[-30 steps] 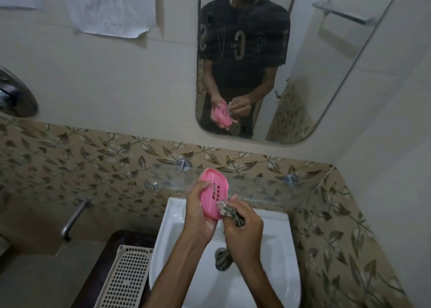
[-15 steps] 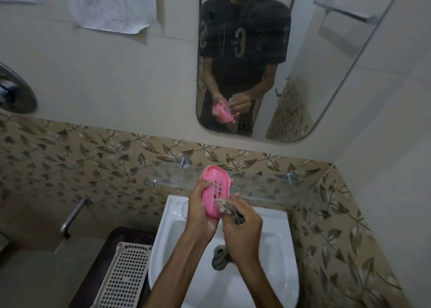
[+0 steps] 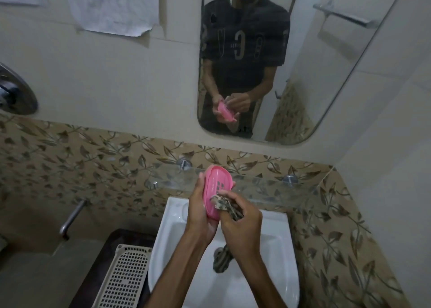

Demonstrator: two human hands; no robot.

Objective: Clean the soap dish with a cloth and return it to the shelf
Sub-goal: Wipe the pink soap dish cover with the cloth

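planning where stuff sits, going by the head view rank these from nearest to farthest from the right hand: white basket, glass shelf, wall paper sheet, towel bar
From the right hand, which grips the cloth:
1. glass shelf, just beyond it, above the sink.
2. white basket, lower left, beside the sink.
3. towel bar, upper right on the wall.
4. wall paper sheet, upper left; close to the towel bar in rank, hard to separate.

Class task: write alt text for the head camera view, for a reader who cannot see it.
Above a white sink, the left hand holds a pink soap dish while the right hand rubs its lower end with a patterned cloth. A glass shelf runs along the leaf-patterned wall behind, and a mirror above reflects the person.
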